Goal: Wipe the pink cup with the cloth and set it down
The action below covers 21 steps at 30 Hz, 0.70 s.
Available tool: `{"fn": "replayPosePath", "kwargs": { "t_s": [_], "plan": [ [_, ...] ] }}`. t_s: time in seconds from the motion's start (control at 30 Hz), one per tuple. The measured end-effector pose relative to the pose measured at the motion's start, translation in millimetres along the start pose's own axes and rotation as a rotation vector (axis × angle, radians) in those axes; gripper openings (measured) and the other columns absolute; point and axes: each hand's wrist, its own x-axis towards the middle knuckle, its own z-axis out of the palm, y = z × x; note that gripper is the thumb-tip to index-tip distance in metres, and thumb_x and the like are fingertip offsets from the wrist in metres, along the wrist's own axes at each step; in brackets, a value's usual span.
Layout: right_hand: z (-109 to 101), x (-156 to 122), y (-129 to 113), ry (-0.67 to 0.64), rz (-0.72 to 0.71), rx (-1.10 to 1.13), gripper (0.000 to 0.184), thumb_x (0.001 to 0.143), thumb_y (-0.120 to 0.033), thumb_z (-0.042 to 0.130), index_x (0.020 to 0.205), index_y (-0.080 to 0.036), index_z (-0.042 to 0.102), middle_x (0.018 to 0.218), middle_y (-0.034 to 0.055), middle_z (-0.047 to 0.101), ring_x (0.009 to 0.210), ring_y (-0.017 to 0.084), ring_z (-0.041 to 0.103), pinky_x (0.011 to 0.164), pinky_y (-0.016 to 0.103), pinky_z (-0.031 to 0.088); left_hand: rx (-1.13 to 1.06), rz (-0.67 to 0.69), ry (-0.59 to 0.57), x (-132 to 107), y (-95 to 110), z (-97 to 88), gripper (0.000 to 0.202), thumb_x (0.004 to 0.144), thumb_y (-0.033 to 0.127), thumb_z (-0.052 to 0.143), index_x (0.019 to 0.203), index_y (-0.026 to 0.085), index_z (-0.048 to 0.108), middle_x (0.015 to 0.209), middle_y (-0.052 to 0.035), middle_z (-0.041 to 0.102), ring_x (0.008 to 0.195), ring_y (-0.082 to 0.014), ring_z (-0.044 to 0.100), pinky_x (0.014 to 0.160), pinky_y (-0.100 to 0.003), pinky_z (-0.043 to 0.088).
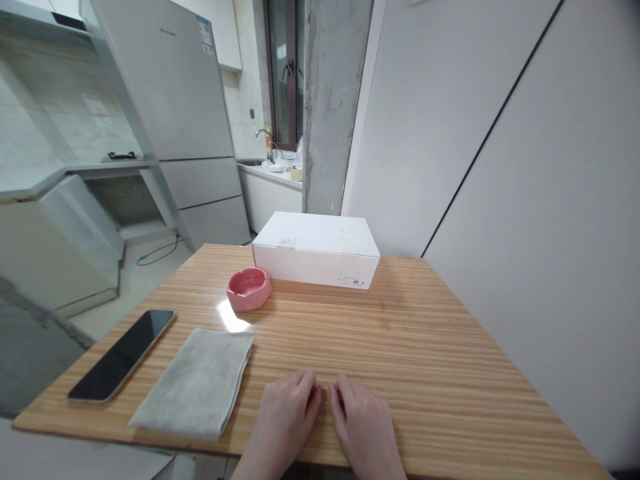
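Observation:
My left hand [290, 407] rests on the wooden table [425, 360] near its front edge, fingers curled into a loose fist. Beside it, a small gap away, my right hand [363, 417] lies curled in the same way. Nothing shows in either hand. A folded grey cloth [200, 380] lies flat to the left of my left hand, apart from it. Farther left is a smartphone [123, 357], its dark screen facing up. Beyond the cloth stands a pink ashtray [249, 290] with notches in its rim.
A closed white box [317, 257] sits at the back of the table, just behind the ashtray. Along the right side runs a white wall [525, 220]. Past the table's left edge are a grey fridge [175, 100] and a kitchen counter [30, 179].

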Motion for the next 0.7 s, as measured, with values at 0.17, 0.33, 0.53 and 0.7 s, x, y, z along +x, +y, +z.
{"fn": "replayPosePath", "kwargs": {
  "t_s": [0.17,0.33,0.53,0.7],
  "plan": [
    [1.5,-0.9,0.3,0.007,0.003,-0.015,0.041,0.1,-0.03,0.021,0.073,-0.023,0.05,0.061,0.0001,0.06,0.054,0.016,0.059,0.054,0.027,0.03,0.007,-0.005,-0.003,0.5,0.7,0.3,0.017,0.089,0.018,0.044,0.074,0.023,0.051,0.07,0.001,0.064,0.064,-0.0183,0.062,0.056,-0.028,0.035],
    [2.6,-1.8,1.8,0.006,0.007,0.002,0.039,0.1,-0.03,0.022,0.073,-0.023,0.051,0.062,-0.0003,0.061,0.055,0.017,0.06,0.055,0.027,0.031,-0.006,-0.007,-0.014,-0.4,0.3,0.5,0.017,0.089,0.018,0.044,0.074,0.023,0.05,0.071,0.0012,0.064,0.065,-0.018,0.062,0.056,-0.028,0.036],
    [1.5,-1.2,1.5,0.009,-0.005,0.008,0.04,0.1,-0.031,0.022,0.07,-0.024,0.048,0.06,-0.001,0.059,0.054,0.016,0.059,0.054,0.027,0.03,-0.003,-0.007,-0.005,0.1,0.8,-0.8,0.017,0.089,0.018,0.044,0.074,0.023,0.051,0.071,0.001,0.064,0.065,-0.0176,0.062,0.056,-0.028,0.037],
    [0.8,-0.8,0.8,0.008,0.006,0.017,0.04,0.1,-0.031,0.023,0.07,-0.023,0.049,0.06,-0.0007,0.059,0.054,0.015,0.059,0.054,0.026,0.03,0.001,-0.002,-0.006,1.0,0.6,-3.2,0.018,0.088,0.017,0.044,0.073,0.023,0.051,0.071,0.0006,0.064,0.065,-0.0173,0.062,0.056,-0.027,0.037]
  ]
}}
